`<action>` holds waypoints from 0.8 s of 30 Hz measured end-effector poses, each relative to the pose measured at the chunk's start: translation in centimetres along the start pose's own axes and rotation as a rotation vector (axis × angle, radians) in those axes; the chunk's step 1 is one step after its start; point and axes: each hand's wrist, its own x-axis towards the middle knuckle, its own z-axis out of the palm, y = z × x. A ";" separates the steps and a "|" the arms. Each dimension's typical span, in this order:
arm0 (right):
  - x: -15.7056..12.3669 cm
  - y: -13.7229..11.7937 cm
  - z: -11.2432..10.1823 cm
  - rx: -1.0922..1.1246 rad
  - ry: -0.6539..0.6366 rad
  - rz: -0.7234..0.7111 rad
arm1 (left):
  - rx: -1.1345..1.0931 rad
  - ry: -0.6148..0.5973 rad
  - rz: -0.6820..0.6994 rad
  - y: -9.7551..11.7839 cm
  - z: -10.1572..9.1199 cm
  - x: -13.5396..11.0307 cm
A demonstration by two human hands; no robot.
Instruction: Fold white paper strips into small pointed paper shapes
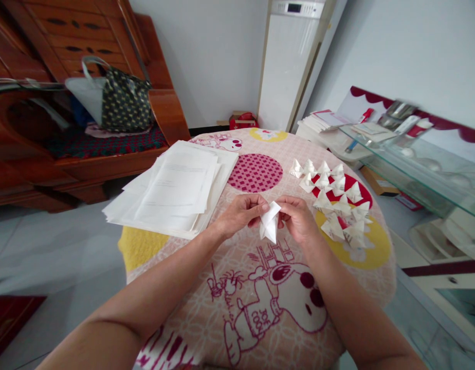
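Note:
Between my two hands is a small piece of folded white paper (270, 225), pointed at its lower end. My left hand (245, 211) pinches its upper left side with thumb and fingers. On the other side, my right hand (297, 218) grips the upper right edge, its fingertips partly hidden behind the paper. Both hands are just above the round table, over the printed cloth. To the right stand several folded paper pieces (338, 185) in loose rows. A stack of paper sheets (176, 180) lies to the left of my hands.
A patterned cloth (256, 172) covers the round table (387, 288). At the right, a glass shelf (415, 174) with papers and cups stands close to the table's edge. A wooden bench (164, 115) at the left holds a dark patterned bag (125, 100).

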 end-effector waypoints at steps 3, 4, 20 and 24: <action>-0.1 0.2 0.1 0.003 -0.044 0.039 | -0.009 0.006 0.003 -0.1 0.0 0.1; -0.1 0.3 0.1 0.017 -0.056 0.050 | -0.015 0.007 0.003 -0.2 0.0 0.1; 0.4 1.1 0.0 0.160 -0.157 0.109 | -0.090 0.029 -0.016 -0.9 0.1 0.4; 0.5 1.3 -0.5 0.135 -0.215 0.139 | -0.138 0.048 -0.026 -0.8 0.1 0.4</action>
